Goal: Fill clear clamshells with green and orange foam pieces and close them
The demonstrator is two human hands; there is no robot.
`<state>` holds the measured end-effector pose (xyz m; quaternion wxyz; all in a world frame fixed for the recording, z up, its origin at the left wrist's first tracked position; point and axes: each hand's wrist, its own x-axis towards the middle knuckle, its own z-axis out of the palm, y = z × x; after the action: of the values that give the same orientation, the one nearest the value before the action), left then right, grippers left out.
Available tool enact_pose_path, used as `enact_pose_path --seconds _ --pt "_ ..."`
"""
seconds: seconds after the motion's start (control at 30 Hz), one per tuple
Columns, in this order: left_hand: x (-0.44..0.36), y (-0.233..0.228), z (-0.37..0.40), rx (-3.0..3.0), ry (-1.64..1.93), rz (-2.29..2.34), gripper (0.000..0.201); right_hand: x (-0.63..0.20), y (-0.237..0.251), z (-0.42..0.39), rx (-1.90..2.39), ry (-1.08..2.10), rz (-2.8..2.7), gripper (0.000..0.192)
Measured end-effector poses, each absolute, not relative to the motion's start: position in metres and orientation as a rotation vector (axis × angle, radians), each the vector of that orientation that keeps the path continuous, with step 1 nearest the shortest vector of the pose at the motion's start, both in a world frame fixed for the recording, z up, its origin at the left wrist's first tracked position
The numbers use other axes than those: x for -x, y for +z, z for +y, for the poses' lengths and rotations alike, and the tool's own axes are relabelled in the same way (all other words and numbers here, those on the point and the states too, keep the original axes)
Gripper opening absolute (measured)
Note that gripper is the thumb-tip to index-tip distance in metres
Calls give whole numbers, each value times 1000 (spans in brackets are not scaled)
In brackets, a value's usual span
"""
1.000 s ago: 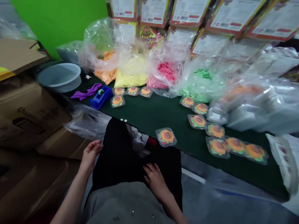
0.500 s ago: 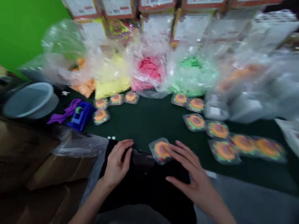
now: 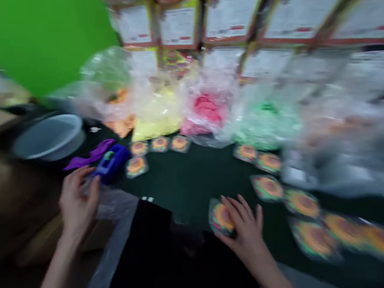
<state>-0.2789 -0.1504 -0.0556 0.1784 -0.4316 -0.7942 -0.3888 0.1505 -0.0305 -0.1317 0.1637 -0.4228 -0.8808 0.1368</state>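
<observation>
At the table's front edge my right hand (image 3: pixel 247 231) grips a clear pack holding a burger-shaped piece (image 3: pixel 222 216), fingers on its right side and thumb at its lower edge. The piece has an orange top with a purple mark. My left hand (image 3: pixel 80 196) is at the near side of a blue tape dispenser (image 3: pixel 111 162), its fingers and thumb apart and nothing between them. Whether its fingertips touch the dispenser I cannot tell. A purple cloth-like strip (image 3: pixel 90 154) lies just behind that hand. Two small white bits (image 3: pixel 147 199) lie on the dark green tabletop (image 3: pixel 188 178).
More burger packs lie to the left (image 3: pixel 136 166) and right (image 3: pixel 301 202). Behind them stand open plastic bags of yellow (image 3: pixel 159 112), pink (image 3: pixel 207 111) and green (image 3: pixel 266 125) pieces. A pale basin (image 3: pixel 50 137) is at far left. Stacked boxes (image 3: pixel 232 14) line the back.
My left hand has moved left from the table's front edge to the blue tape dispenser. My right hand has closed further over the burger pack. The view has shifted and is blurred.
</observation>
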Motion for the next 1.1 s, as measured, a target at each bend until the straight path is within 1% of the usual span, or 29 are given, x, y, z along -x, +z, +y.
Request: enact_pose_path --seconds 0.07,0.13,0.2,0.27,0.43,0.5,0.6,0.7,0.77,0.83,0.9,0.93,1.03,1.1 --pt "254 -57 -142 1276 -1145 -2226 33 -143 -113 -34 1342 390 -2512 91" --pt "230 -60 -136 1385 -1181 -2255 31 -138 -102 -35 1419 380 -2516 86" --pt "211 -61 -131 1466 -1205 -2263 30 -141 -99 -38 1487 338 -2500 81" --pt "202 -62 -129 1491 -1221 -2240 29 -151 -103 -42 1575 228 -2439 76" --pt "214 -59 -127 1457 -1253 -2205 27 -189 -123 -37 1734 -196 -2162 67" --pt "222 -58 -127 1435 -1271 -2195 25 -198 -123 -32 1743 -254 -2144 63" --pt "233 -59 -130 1398 -1268 -2191 22 -194 -104 -28 1653 -217 -2212 63" --pt "245 -61 -136 1342 -1263 -2225 21 -154 -70 -13 1443 -32 -2284 66" --pt "252 -62 -139 1296 -1272 -2252 21 -106 -52 12 1237 154 -2355 59" --pt "254 -64 -139 1268 -1299 -2269 20 -49 -43 48 1046 253 -2326 48" --pt "251 -67 -138 1278 -1337 -2279 21 8 -44 89 885 436 -2425 40" --pt "249 -69 -137 1294 -1352 -2284 20 33 -48 109 833 499 -2502 40" --pt "242 -73 -138 1336 -1350 -2291 19 87 -62 151 844 470 -2691 47" --pt "247 -75 -142 1311 -1331 -2288 18 102 -72 160 853 465 -2737 48"
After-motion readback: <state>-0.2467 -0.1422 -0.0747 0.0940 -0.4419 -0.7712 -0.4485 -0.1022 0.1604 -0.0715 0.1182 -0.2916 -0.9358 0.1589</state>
